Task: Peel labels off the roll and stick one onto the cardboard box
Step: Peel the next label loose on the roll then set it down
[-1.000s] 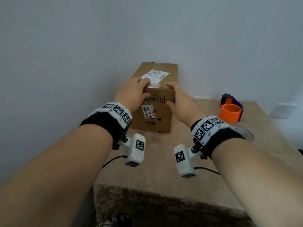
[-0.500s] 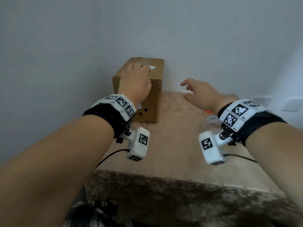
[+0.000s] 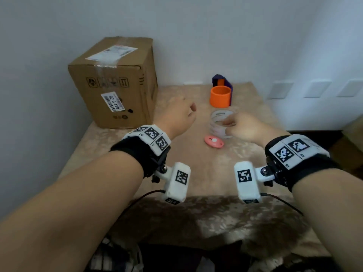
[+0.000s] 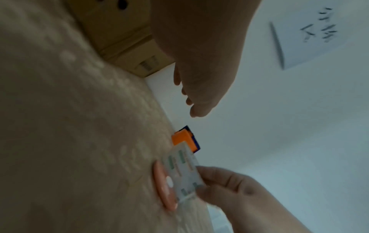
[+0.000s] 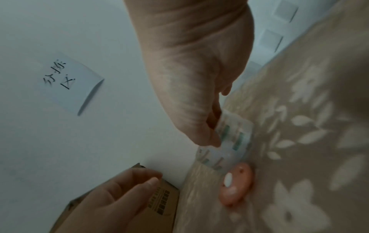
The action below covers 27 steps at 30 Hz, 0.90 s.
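The cardboard box (image 3: 114,83) stands at the table's back left against the wall, with a white label on its top and another on its front face; it also shows in the left wrist view (image 4: 119,36) and the right wrist view (image 5: 163,200). The label roll (image 3: 220,124) stands near the table's middle, and my right hand (image 3: 247,128) pinches its rim between thumb and fingers (image 5: 207,135). The roll appears as printed white labels (image 4: 183,171). My left hand (image 3: 176,116) hovers empty between box and roll, its fingers relaxed.
A pink oval object (image 3: 213,141) lies just in front of the roll. An orange ring with a purple holder (image 3: 221,94) stands behind it near the wall. The beige flowered tablecloth (image 3: 196,173) covers the table. A paper note (image 5: 69,82) hangs on the wall.
Both hands left the box. The right hand swung right and took hold of the label roll; the left hand drew back from the box top and now hovers beside it.
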Available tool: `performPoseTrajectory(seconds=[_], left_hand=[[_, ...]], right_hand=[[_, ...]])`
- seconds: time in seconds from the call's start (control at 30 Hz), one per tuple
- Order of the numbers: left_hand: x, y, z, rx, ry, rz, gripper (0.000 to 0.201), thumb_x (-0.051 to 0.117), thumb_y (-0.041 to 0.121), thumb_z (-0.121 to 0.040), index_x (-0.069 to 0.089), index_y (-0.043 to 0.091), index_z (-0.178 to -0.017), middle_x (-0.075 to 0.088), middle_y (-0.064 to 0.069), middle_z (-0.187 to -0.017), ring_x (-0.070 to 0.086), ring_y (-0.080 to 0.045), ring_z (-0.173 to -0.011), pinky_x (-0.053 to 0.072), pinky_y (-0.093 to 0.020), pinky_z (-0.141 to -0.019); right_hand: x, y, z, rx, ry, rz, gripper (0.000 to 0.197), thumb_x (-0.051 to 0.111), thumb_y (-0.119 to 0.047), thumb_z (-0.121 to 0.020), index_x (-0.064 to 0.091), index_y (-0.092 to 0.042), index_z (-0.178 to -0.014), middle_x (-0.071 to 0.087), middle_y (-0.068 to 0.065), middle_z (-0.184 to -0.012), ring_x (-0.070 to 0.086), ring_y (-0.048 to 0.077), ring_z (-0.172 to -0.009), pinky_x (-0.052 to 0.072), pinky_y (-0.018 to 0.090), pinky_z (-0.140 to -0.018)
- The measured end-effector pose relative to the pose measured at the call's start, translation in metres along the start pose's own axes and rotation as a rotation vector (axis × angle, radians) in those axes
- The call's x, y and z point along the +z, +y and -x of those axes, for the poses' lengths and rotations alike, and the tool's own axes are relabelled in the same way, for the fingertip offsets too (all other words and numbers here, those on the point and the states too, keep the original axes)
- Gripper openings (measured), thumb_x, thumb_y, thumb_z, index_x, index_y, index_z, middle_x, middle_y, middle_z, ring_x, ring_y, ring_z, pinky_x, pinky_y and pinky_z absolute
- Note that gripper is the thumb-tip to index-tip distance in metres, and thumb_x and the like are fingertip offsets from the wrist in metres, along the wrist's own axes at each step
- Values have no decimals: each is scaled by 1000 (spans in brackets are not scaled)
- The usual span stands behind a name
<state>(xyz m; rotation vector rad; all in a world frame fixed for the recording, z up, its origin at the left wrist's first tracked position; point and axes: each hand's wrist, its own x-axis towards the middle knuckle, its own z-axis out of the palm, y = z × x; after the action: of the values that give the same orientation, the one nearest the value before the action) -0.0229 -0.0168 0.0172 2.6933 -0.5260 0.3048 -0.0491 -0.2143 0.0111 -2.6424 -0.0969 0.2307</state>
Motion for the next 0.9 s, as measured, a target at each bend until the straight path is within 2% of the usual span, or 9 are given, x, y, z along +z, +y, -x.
performPoseTrajectory(seconds=[0.1, 0.17, 0.23, 0.3, 0.4, 0.53, 0.6, 0.73, 0.9], left_hand=[[19, -7, -3, -38, -85, 78, 24, 51, 18, -89, 63, 12, -108, 60, -11, -118, 53, -28, -114, 40, -36, -99], [23, -8, -5, -52, -85, 166, 25, 51, 16, -91, 61, 12, -114, 58, -11, -123, 52, -26, -117, 38, -31, -101], [21, -7, -6, -79, -42, 293, 28, 50, 15, -94, 58, 11, -121, 54, -11, -127, 50, -22, -119, 34, -22, -95], [14, -8, -6, -92, -4, 423, 34, 50, 21, -96, 52, 12, -129, 51, -9, -132, 49, -20, -121, 34, -21, -96], [3, -11, -3, -128, -15, 611, 48, 49, 39, -95, 41, 18, -138, 43, -5, -142, 47, -17, -124, 39, -29, -103], [-4, -14, 1, -252, -151, 765, 66, 58, 53, -84, 41, 18, -138, 51, -4, -136, 52, -15, -121, 44, -36, -104], [-6, -15, 3, -256, -172, 847, 54, 63, 45, -85, 54, 13, -127, 63, -3, -122, 60, -14, -110, 49, -33, -98], [-14, -13, 9, -257, -65, 971, 26, 63, 21, -89, 63, 6, -110, 66, 2, -97, 63, -9, -92, 52, -24, -88], [-21, -11, 20, -199, -10, 956, 8, 64, 13, -88, 66, 15, -95, 66, 4, -89, 62, -9, -86, 53, -24, -85]], right_hand=[[16, 10, -7, -33, 60, 109, 43, 52, -6, -87, 56, -17, -129, 54, 11, -138, 45, 30, -131, 30, 44, -114], [17, 8, -10, -41, 139, 39, 41, 52, -5, -89, 56, -16, -129, 55, 12, -137, 46, 31, -130, 33, 41, -112], [12, 2, -12, -84, 199, -156, 37, 52, -7, -91, 57, -15, -128, 59, 9, -130, 52, 26, -123, 41, 29, -104], [6, -10, -8, -153, 203, -318, 34, 51, -8, -93, 56, -13, -127, 61, 4, -122, 54, 17, -116, 43, 11, -86], [3, -27, -3, -239, 223, -360, 27, 56, -14, -92, 63, -8, -117, 66, 6, -109, 60, 16, -103, 40, 9, -72], [7, -45, 3, -279, 231, -401, 11, 62, -22, -88, 66, -13, -92, 56, -11, -70, 52, -11, -59, 37, 1, -55], [8, -50, 4, -286, 251, -423, 7, 62, -23, -88, 65, -17, -90, 54, -13, -69, 51, -14, -56, 36, 0, -54], [6, -54, 6, -264, 287, -418, 23, 63, -30, -87, 66, -8, -92, 52, -5, -69, 46, 5, -62, 36, 15, -56], [7, -62, 5, -235, 310, -475, 21, 59, -31, -90, 64, -12, -85, 53, -4, -68, 48, 9, -62, 36, 22, -57]])
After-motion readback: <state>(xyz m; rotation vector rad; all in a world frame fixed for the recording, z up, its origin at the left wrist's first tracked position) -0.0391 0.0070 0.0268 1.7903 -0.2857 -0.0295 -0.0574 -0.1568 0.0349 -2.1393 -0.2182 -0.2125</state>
